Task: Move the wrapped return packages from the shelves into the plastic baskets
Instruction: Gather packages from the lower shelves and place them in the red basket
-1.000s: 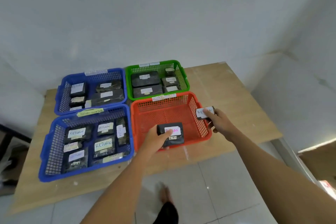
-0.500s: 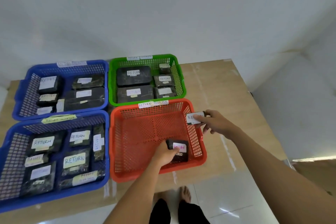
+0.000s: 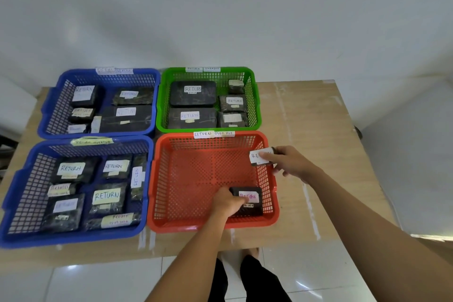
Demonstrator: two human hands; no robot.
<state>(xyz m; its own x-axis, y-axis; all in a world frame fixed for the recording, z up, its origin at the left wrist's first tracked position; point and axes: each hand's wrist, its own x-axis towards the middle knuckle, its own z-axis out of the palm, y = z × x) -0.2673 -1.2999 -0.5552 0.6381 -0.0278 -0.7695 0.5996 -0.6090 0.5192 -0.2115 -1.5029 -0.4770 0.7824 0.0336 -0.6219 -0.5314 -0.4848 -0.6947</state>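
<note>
An orange-red basket (image 3: 191,176) sits at the table's near middle. My left hand (image 3: 226,203) reaches down into its near right corner and grips a black wrapped package (image 3: 248,201) with a pink RETURN label, low against the basket floor. My right hand (image 3: 291,163) hovers over the basket's right rim and pinches a small package (image 3: 257,157) with a white RETURN label.
A green basket (image 3: 252,76) behind and two blue baskets (image 3: 147,76) (image 3: 22,189) to the left hold several labelled black packages. All stand on a wooden table (image 3: 311,130) against a white wall. Bare table lies to the right. My legs (image 3: 245,279) stand at the front edge.
My left hand has lowered the black package from above the front rim into the orange-red basket's near right corner. My right hand with the small package has stayed at the right rim.
</note>
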